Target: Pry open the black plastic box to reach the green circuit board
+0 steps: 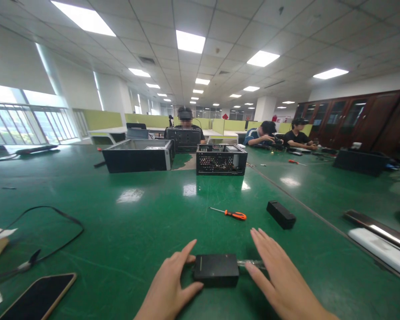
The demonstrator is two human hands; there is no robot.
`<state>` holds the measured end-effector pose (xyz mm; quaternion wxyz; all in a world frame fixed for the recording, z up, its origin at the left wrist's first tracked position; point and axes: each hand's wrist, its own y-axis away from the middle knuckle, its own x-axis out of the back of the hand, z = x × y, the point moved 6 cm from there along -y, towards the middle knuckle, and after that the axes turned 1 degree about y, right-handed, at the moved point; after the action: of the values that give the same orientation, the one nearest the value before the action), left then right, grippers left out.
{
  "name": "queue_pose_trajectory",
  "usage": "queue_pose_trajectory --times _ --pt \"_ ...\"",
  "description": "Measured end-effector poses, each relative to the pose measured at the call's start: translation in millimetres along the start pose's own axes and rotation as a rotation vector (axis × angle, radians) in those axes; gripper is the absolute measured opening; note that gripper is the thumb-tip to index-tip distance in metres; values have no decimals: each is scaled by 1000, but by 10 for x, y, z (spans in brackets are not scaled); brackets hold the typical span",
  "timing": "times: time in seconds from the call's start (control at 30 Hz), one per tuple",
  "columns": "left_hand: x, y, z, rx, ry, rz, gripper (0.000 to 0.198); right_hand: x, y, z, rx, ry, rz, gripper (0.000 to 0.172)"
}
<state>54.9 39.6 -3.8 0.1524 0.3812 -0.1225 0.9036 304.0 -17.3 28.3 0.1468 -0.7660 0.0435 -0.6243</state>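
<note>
A small black rectangular box [216, 269] lies on the green tabletop close in front of me. My left hand [171, 282] grips its left end, the thumb at the near corner and a finger at the far one, with the index finger raised. From the box's right end sticks out a clear, shiny strip [248, 263]; its kind I cannot make out. Over that strip's right end is my right hand [276, 271], fingers stretched out and thumb apart, holding nothing. Beyond the hands lie an orange-handled screwdriver [235, 215] and a second black box [281, 214].
A phone [40, 295] and a black cable [63, 240] lie at left. Farther back stand a black computer case [138, 158] and an open metal chassis [222, 161]. A white bar [383, 253] is at right. Several people sit across the table.
</note>
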Motion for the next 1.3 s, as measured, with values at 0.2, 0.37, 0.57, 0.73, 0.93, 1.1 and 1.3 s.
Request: queue_pose_trajectory --times 0.2,0.37,0.57,0.73,0.93,1.1,1.3 --pt "-85 -70 23 -17 43 -15 79 -113 82 13 22 179 98 76" --pt "-118 -78 68 -26 49 -29 79 -173 166 -3 46 315 296 93" --pt "-148 -105 129 -30 48 -62 78 -193 154 -61 45 380 335 98" --pt "-112 -73 80 -12 75 -69 84 -208 162 -38 34 378 344 81" --pt "-62 -16 94 -2 65 -53 80 -201 137 -60 30 375 313 69" --pt "-51 14 86 -11 9 -37 76 -145 135 -101 33 375 281 67" --pt "92 74 -16 -65 -74 65 59 -210 156 -67 7 357 239 69"
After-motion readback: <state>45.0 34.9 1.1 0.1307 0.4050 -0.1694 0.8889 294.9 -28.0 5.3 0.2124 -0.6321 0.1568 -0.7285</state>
